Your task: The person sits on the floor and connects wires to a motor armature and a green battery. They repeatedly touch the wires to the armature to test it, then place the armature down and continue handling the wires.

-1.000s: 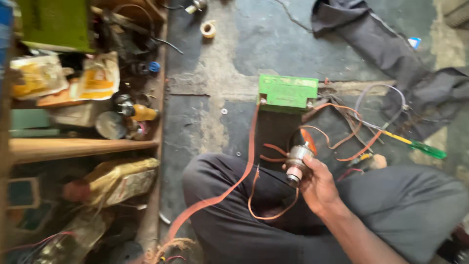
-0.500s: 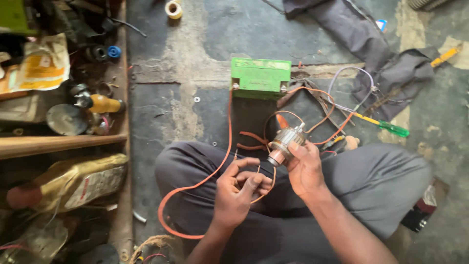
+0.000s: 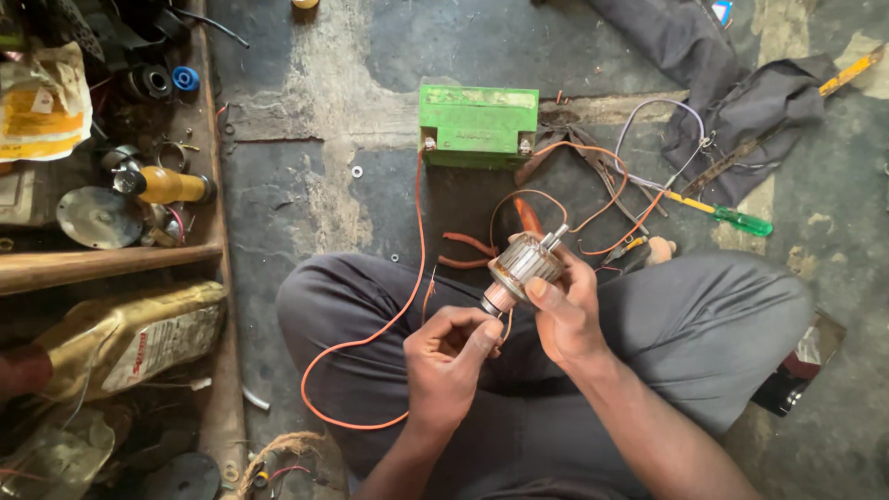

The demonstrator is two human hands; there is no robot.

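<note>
My right hand [image 3: 567, 310] grips a small motor armature [image 3: 524, 264], a metal cylinder with copper windings and a shaft pointing up-right. My left hand [image 3: 447, 359] pinches the end of an orange wire [image 3: 366, 341] against the armature's lower end. That wire loops over my lap and runs up to a terminal of a green battery [image 3: 478, 125] standing on the concrete floor ahead of my crossed legs in grey trousers [image 3: 704, 324].
Tangled orange and grey wires [image 3: 639, 199] lie right of the battery, with a green-handled screwdriver [image 3: 732, 218] and dark cloth [image 3: 741, 102]. A wooden shelf [image 3: 111, 264] on the left holds bottles, discs and a yellow oil jug [image 3: 130, 338].
My left hand came into view and closed on the wire at the armature's end. The view shifted, so the battery and hands sit further left and the shelf shows less.
</note>
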